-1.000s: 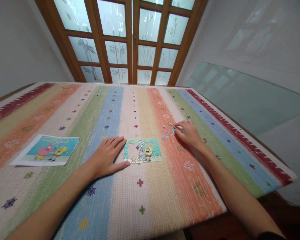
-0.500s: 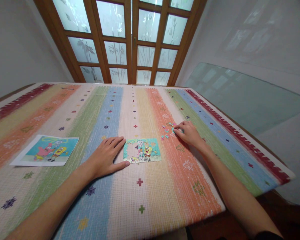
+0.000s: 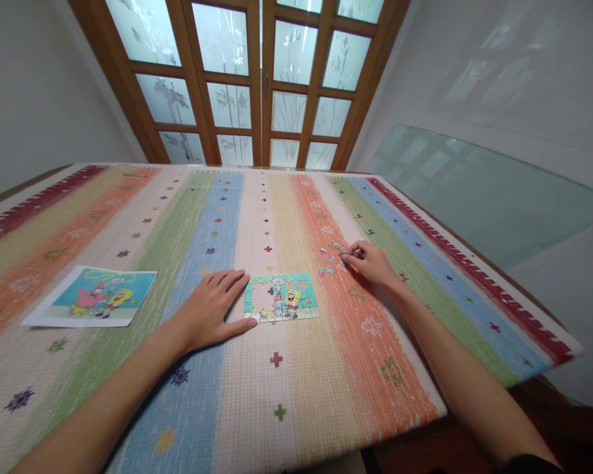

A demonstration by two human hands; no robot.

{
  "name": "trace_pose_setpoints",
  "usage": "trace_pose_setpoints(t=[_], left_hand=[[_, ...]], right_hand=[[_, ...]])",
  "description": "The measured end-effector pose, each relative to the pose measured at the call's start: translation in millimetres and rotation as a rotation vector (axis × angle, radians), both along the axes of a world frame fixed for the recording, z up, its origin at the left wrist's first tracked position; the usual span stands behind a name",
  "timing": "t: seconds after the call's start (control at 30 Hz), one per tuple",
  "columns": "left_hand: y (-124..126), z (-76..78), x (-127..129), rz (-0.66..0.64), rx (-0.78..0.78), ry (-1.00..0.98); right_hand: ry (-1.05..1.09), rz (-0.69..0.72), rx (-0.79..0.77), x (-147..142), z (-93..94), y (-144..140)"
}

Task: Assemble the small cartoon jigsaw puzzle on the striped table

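Observation:
A small cartoon jigsaw puzzle, partly assembled with a gap at its left middle, lies on the striped tablecloth. My left hand rests flat on the cloth, fingers apart, touching the puzzle's left edge. Beyond the puzzle to the right lies a scatter of loose puzzle pieces. My right hand is at the right side of that scatter with its fingertips pinched together among the pieces; whether a piece is between them is too small to tell.
A printed reference picture of the same cartoon lies at the left of the table. Wooden-framed frosted glass doors stand behind the table. A glass sheet leans against the right wall. The table's near edge runs across the bottom right.
My right hand has shifted slightly and drawn its fingers closer together at the loose pieces. My left hand and the puzzle have not moved.

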State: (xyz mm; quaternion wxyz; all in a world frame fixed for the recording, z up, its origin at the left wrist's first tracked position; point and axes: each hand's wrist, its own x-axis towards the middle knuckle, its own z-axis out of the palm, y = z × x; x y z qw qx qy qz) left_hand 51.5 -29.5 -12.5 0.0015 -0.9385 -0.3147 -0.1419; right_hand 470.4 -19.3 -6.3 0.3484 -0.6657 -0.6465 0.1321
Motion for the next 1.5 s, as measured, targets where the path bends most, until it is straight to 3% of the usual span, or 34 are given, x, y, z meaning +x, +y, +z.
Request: trace_pose_setpoints(t=[0.23, 0.43, 0.57, 0.8, 1.23, 1.5], left_hand=[[0, -0.4, 0, 0.01, 0.005, 0.014], [0, -0.4, 0, 0.004, 0.024, 0.021], [0, -0.6, 0, 0.005, 0.025, 0.014], [0, -0.1, 0, 0.01, 0.004, 0.009], [0, 0.4, 0, 0.007, 0.004, 0.017], [0, 0.1, 0, 0.013, -0.022, -0.001]], right_hand=[[0.434, 0.099, -0.035, -21, 11.7, -8], [0.607, 0.248, -0.11, -49, 13.2, -19], [0.531, 0.361, -0.184, -61, 8.4, -23], [0.307, 0.476, -0.143, -70, 9.3, -30], [0.275, 0.451, -0.169, -75, 9.8, -32], [0.227, 0.461, -0.069, -84, 5.5, -30]])
